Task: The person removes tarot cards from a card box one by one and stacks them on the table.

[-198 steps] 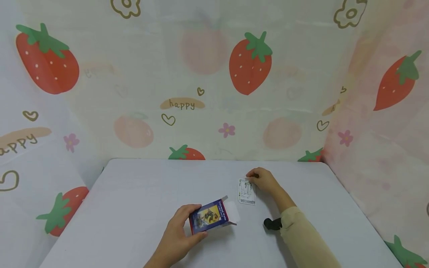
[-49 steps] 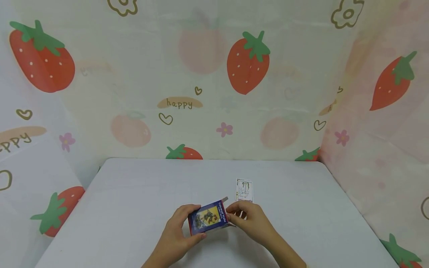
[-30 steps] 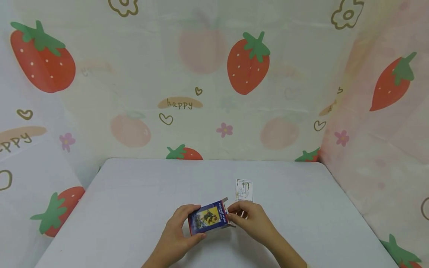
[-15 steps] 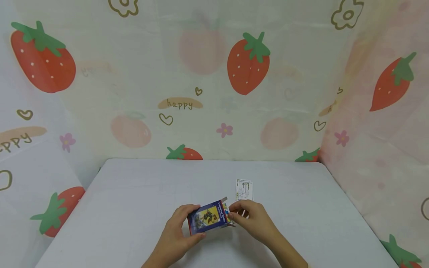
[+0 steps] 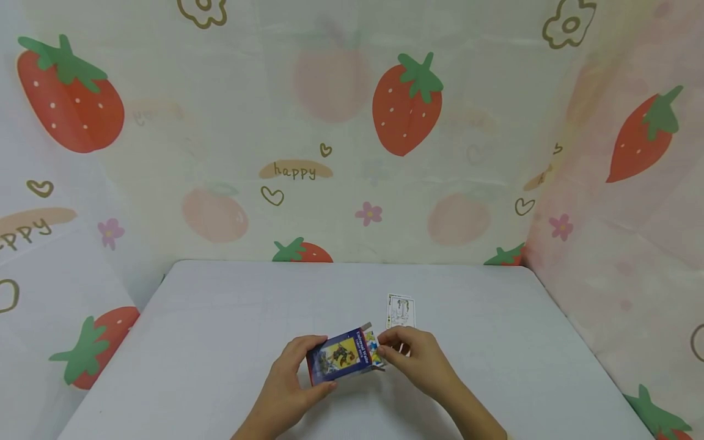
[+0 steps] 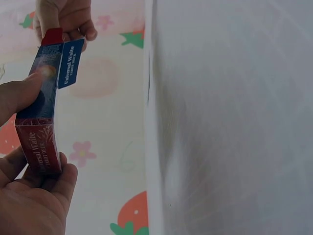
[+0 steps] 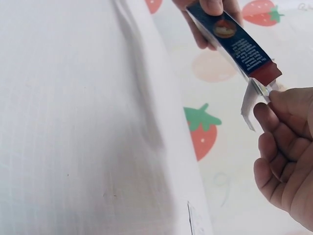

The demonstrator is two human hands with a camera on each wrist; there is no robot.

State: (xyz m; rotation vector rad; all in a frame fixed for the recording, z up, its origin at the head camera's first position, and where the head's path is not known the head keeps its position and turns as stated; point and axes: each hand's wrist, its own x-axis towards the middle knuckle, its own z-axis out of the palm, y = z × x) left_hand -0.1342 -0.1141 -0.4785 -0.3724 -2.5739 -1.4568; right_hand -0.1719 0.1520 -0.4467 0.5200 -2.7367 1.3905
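Note:
A blue tarot deck box (image 5: 339, 359) with a yellow picture on its front is tilted above the table. My left hand (image 5: 289, 382) grips its near end, thumb on one narrow side and fingers on the other. At the box's opened right end, a colourful tarot card (image 5: 372, 348) sticks partway out; whether several come together I cannot tell. My right hand (image 5: 420, 363) pinches that card's edge between thumb and forefinger. The opened lid flap (image 6: 71, 63) hangs beside the mouth in the left wrist view. Behind my right hand, white tarot cards (image 5: 401, 311) lie overlapping, partly hidden.
A white-covered table (image 5: 231, 324) lies beneath both hands. Its far edge meets a strawberry-printed cloth backdrop (image 5: 330, 201), and similar cloth stands on the left and right sides.
Earlier my right hand was at the cards on the table; it then came to the box mouth. Over the last second it has drawn the card slightly rightward out of the box.

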